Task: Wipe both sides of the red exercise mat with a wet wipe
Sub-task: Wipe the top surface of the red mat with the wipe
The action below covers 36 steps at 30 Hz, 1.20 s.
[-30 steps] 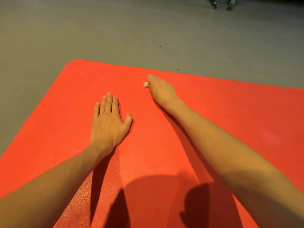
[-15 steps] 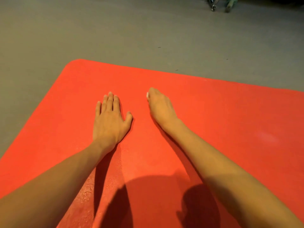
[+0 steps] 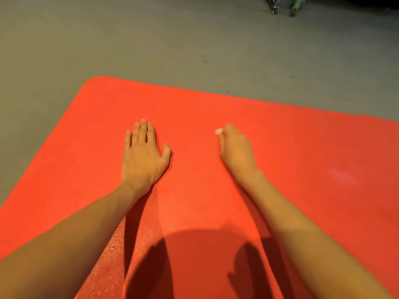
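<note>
Hands both lay on the red exercise mat point(image 3: 302, 147), which was spread flat over a grey floor point(image 3: 151, 39), its rounded far-left corner in view. The left hand point(image 3: 142, 154) pressed palm-down, fingers straight and close together, thumb apart. The right hand point(image 3: 236, 149) (blurred) sat to its right, well apart, gripping a small white wet wipe point(image 3: 218, 131) against the mat, only a corner showing at its fingertips.

The grey floor point(image 3: 151, 39) bears the red mat point(image 3: 302, 152), lying flat.
</note>
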Each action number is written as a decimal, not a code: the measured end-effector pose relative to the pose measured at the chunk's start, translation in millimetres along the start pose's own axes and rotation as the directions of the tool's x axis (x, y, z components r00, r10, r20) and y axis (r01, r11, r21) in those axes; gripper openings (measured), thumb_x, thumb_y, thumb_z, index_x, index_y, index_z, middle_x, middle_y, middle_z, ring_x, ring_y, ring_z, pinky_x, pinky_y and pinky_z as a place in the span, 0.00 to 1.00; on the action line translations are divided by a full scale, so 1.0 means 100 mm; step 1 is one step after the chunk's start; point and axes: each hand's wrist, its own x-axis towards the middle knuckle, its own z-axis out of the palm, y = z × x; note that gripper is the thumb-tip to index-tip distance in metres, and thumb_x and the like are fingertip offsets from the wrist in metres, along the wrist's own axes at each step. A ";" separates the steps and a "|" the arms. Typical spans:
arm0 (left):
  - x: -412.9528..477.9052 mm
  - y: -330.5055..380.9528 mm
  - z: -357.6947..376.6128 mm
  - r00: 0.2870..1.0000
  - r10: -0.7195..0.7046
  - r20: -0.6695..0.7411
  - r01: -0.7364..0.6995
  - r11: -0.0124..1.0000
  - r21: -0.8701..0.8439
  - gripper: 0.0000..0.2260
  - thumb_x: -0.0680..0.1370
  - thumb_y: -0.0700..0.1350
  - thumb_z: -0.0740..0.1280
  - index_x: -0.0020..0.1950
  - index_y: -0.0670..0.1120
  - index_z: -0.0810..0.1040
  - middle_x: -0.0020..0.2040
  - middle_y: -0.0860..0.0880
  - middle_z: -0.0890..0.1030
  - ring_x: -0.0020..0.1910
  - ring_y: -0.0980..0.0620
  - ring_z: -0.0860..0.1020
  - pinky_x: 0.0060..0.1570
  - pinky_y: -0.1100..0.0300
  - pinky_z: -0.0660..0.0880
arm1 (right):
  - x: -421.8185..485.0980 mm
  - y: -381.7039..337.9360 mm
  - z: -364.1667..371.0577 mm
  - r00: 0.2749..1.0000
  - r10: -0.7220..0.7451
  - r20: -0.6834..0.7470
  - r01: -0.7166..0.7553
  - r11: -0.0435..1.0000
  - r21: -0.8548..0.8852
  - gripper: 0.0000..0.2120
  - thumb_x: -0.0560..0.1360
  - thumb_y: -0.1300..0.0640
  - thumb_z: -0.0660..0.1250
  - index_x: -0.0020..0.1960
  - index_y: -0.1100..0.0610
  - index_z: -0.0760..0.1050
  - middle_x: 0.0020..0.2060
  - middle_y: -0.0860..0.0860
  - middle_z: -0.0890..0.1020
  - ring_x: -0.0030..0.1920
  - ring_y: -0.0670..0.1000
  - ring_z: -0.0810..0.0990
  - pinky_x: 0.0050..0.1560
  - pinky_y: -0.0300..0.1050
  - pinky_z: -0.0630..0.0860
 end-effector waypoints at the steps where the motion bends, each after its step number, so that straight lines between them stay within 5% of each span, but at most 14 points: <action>1: 0.00 0.00 0.00 1.000 -0.001 0.000 0.001 1.000 -0.005 0.33 0.76 0.57 0.49 0.76 0.39 0.59 0.77 0.40 0.57 0.77 0.45 0.54 0.75 0.49 0.48 | -0.17 -0.19 0.06 0.993 -0.119 0.027 0.118 0.993 0.021 0.04 0.75 0.63 0.66 0.42 0.60 0.72 0.36 0.58 0.79 0.37 0.60 0.78 0.35 0.51 0.68; 5: 0.01 0.00 -0.01 1.000 0.006 0.004 -0.006 1.000 -0.021 0.32 0.77 0.56 0.50 0.76 0.39 0.59 0.77 0.40 0.57 0.77 0.44 0.54 0.75 0.48 0.49 | -0.22 -0.08 -0.03 0.920 -0.366 0.140 0.369 0.929 0.001 0.12 0.68 0.65 0.73 0.39 0.56 0.69 0.31 0.54 0.76 0.30 0.57 0.76 0.32 0.46 0.60; 8: 0.01 -0.01 0.00 1.000 0.006 0.002 -0.006 1.000 -0.025 0.29 0.79 0.53 0.55 0.76 0.38 0.58 0.77 0.40 0.57 0.77 0.44 0.53 0.75 0.48 0.48 | 0.06 0.44 -0.26 0.995 -0.055 0.085 0.068 0.985 -0.160 0.05 0.72 0.66 0.66 0.46 0.62 0.71 0.41 0.61 0.79 0.41 0.63 0.78 0.39 0.50 0.63; 10: 0.01 0.00 0.00 1.000 0.009 -0.003 -0.009 1.000 -0.029 0.28 0.80 0.52 0.56 0.76 0.38 0.58 0.77 0.40 0.57 0.77 0.44 0.53 0.75 0.48 0.48 | 0.10 0.63 -0.34 0.979 0.206 0.009 -0.201 0.963 -0.179 0.06 0.79 0.61 0.59 0.52 0.64 0.69 0.49 0.63 0.78 0.49 0.64 0.76 0.42 0.53 0.64; 12: 0.02 0.00 0.01 1.000 0.013 -0.011 -0.014 0.999 -0.036 0.27 0.80 0.51 0.55 0.76 0.39 0.59 0.77 0.40 0.57 0.77 0.44 0.54 0.75 0.48 0.48 | 0.04 0.49 -0.27 0.970 0.244 0.004 -0.241 0.959 -0.152 0.08 0.80 0.59 0.56 0.54 0.63 0.70 0.52 0.61 0.78 0.51 0.63 0.76 0.44 0.54 0.64; 15: 0.03 -0.01 0.01 1.000 0.027 -0.006 -0.027 0.996 -0.083 0.24 0.81 0.49 0.57 0.75 0.41 0.61 0.77 0.42 0.58 0.77 0.43 0.54 0.74 0.47 0.47 | -0.31 -0.04 -0.08 0.999 -0.023 0.033 0.025 0.999 -0.044 0.04 0.76 0.63 0.65 0.49 0.59 0.70 0.42 0.58 0.80 0.42 0.61 0.80 0.39 0.51 0.67; 17: 0.03 -0.03 -0.01 0.999 0.042 -0.003 -0.042 0.989 -0.140 0.23 0.81 0.48 0.58 0.75 0.43 0.63 0.77 0.43 0.59 0.77 0.43 0.54 0.74 0.48 0.45 | -0.68 -0.36 -0.04 0.962 -0.272 0.040 0.270 0.962 0.034 0.16 0.68 0.67 0.72 0.44 0.55 0.66 0.34 0.54 0.77 0.34 0.57 0.78 0.35 0.46 0.64; 21: 0.01 -0.08 -0.07 0.992 0.108 0.064 -0.093 0.975 -0.200 0.22 0.82 0.46 0.59 0.75 0.44 0.63 0.77 0.43 0.58 0.77 0.45 0.53 0.74 0.52 0.45 | -0.89 -0.21 -0.17 0.838 -0.522 0.161 0.517 0.853 0.077 0.08 0.74 0.60 0.62 0.43 0.53 0.62 0.33 0.53 0.74 0.34 0.54 0.70 0.36 0.47 0.60; 23: -0.14 -0.07 -0.11 0.986 0.136 0.095 -0.115 0.973 -0.202 0.22 0.82 0.44 0.57 0.76 0.43 0.61 0.78 0.44 0.56 0.77 0.46 0.52 0.74 0.54 0.44 | -0.74 0.16 -0.27 0.913 -0.393 0.109 0.398 0.917 -0.032 0.01 0.74 0.60 0.57 0.45 0.55 0.66 0.34 0.56 0.76 0.35 0.58 0.75 0.37 0.47 0.61; 25: -0.43 -0.01 -0.13 0.980 0.168 0.110 -0.145 0.971 -0.192 0.22 0.83 0.43 0.55 0.77 0.42 0.58 0.78 0.44 0.54 0.77 0.46 0.51 0.74 0.54 0.42 | -0.61 0.49 -0.44 0.992 -0.086 0.092 0.099 0.984 -0.149 0.05 0.77 0.61 0.57 0.47 0.61 0.70 0.40 0.61 0.78 0.41 0.62 0.77 0.41 0.52 0.64; 28: -0.83 0.08 -0.13 0.966 0.212 0.147 -0.189 0.970 -0.155 0.23 0.83 0.43 0.52 0.78 0.42 0.53 0.79 0.45 0.51 0.78 0.46 0.49 0.74 0.54 0.42 | -0.66 0.52 -0.52 0.971 0.221 0.090 -0.208 0.969 -0.134 0.08 0.80 0.60 0.56 0.51 0.63 0.71 0.48 0.63 0.78 0.48 0.63 0.76 0.44 0.54 0.66; 33: -1.30 0.23 -0.15 0.984 0.102 0.147 -0.082 0.987 -0.138 0.22 0.83 0.45 0.48 0.78 0.41 0.55 0.78 0.44 0.53 0.77 0.47 0.51 0.75 0.51 0.44 | -1.38 -0.36 -0.34 0.960 -0.160 0.230 0.142 0.985 0.094 0.02 0.76 0.63 0.61 0.47 0.59 0.72 0.39 0.57 0.78 0.40 0.58 0.78 0.41 0.46 0.67; 36: -1.77 0.35 -0.18 0.988 0.108 0.113 -0.100 0.993 -0.069 0.25 0.80 0.48 0.47 0.74 0.39 0.64 0.75 0.41 0.63 0.74 0.44 0.62 0.72 0.50 0.51 | -1.75 -0.51 -0.51 0.832 -0.478 0.282 0.443 0.878 0.184 0.04 0.75 0.59 0.60 0.43 0.54 0.65 0.34 0.52 0.74 0.35 0.53 0.72 0.37 0.44 0.62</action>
